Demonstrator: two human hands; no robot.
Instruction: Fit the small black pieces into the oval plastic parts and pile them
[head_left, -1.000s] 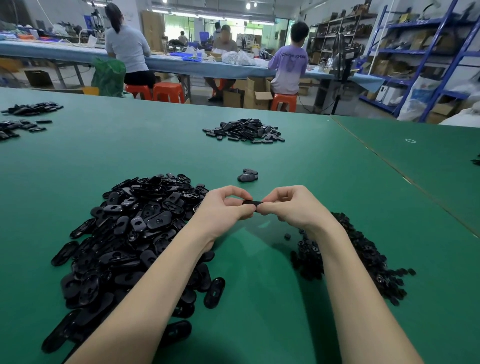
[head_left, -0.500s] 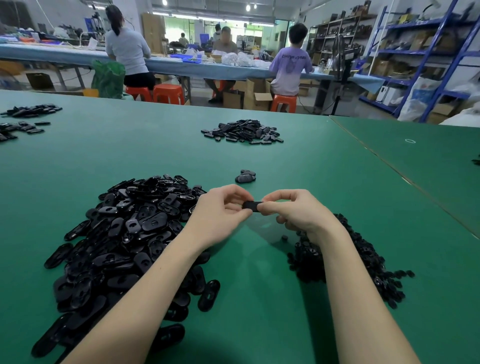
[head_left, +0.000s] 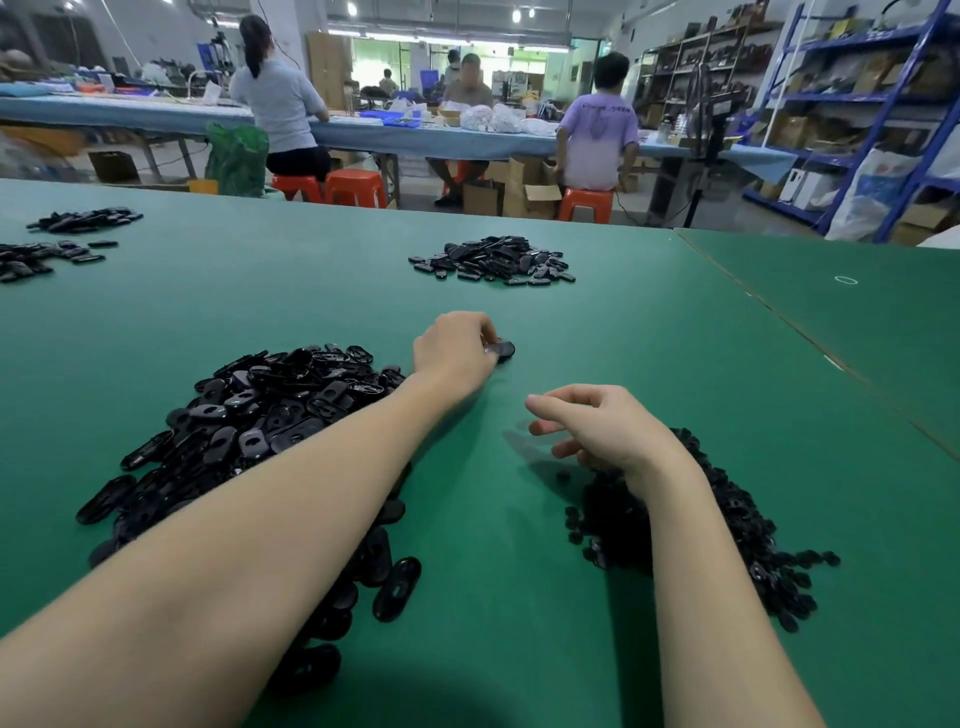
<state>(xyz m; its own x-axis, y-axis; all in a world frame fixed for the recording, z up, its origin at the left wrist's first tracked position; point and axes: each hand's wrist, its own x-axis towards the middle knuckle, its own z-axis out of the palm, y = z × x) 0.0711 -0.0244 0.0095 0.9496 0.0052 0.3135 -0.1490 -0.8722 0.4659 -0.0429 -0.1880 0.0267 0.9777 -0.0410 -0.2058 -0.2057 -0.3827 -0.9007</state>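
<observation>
My green, matte-covered worktop (head_left: 649, 364) runs wide and flat ahead of me, with a straight seam on the right where a second green panel (head_left: 857, 322) joins it and a broad bare stretch between my two arms. My left hand (head_left: 457, 353) reaches forward past the heap, its fingers curled down around a glossy black oval plastic part (head_left: 501, 349) that sits on the small stack of finished ovals on the worktop; how many lie under it I cannot tell. My right hand (head_left: 597, 426) hovers nearer to me, fingers loosely bent and holding nothing, just above the near edge of the dark mound of small black pieces (head_left: 727, 530), which looks knobbly and fine-grained. To the left, partly under my forearm, spreads the large heap of shiny black oval plastic parts (head_left: 249, 415), smooth, flat and slotted. A smaller scatter of black ovals (head_left: 493, 260) lies well ahead, and two more low piles (head_left: 62, 239) sit near the far left edge.
</observation>
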